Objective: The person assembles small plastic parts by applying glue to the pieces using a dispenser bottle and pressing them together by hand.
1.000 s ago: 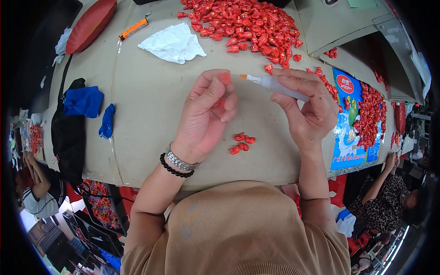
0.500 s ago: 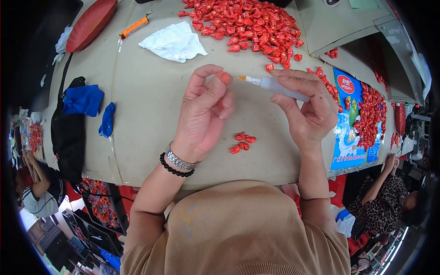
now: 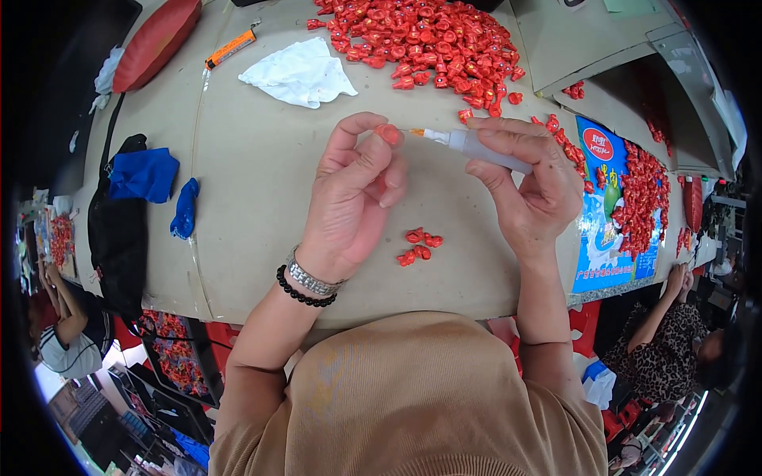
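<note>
Between thumb and fingertips, my left hand (image 3: 355, 178) pinches a small red plastic piece (image 3: 388, 134), its round face turned up toward the right. My right hand (image 3: 533, 178) grips a translucent squeeze bottle (image 3: 494, 152) lying nearly level, with a white neck and a thin needle tip on an orange base (image 3: 417, 132). That needle points left and reaches the red piece or stops just short of it; which one I cannot tell. Below the hands, several small red pieces (image 3: 418, 247) rest on the table.
A big heap of red pieces (image 3: 432, 47) covers the table's far side. More lie on a blue printed sheet (image 3: 591, 246) at right. A white cloth (image 3: 302, 73), an orange tool (image 3: 230, 48), a red tray (image 3: 159, 41) and blue cloths (image 3: 144, 174) are on the left. People sit at both sides.
My right hand and the bottle have shifted very slightly left. My left hand holds the red piece in nearly the same place.
</note>
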`<state>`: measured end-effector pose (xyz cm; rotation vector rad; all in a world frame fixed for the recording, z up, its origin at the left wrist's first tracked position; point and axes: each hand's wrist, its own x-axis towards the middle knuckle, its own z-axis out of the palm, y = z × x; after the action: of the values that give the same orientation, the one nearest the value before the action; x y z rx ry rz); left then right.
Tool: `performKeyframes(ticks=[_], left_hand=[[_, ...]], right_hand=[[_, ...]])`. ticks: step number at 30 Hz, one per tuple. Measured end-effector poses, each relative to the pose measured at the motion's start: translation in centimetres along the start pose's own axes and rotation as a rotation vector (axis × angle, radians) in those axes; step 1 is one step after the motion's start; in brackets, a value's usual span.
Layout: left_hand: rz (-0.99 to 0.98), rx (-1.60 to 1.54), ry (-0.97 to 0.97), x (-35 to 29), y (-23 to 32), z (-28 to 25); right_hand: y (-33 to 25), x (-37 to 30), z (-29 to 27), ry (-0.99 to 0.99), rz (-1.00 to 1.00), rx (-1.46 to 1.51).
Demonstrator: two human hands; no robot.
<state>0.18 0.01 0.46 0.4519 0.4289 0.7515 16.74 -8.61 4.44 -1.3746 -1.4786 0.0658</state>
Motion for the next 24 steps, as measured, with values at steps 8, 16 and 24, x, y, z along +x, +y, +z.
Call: performKeyframes(ticks=[8,16,24], left_hand=[[0.026,0.004,-0.015,0.07,0.04,-0.16],[0.059,0.013,-0.003,0.07,0.17,-0.06],[0.062,0.011,-0.006,0.10,0.16,-0.07]], right_hand=[[0.42,0.09,0.27,0.074,-0.042,0.037],[0.23,0.18,0.28,0.066,-0.036,0.040],[0.21,0.14,0.32,0.043,-0.033,0.009]])
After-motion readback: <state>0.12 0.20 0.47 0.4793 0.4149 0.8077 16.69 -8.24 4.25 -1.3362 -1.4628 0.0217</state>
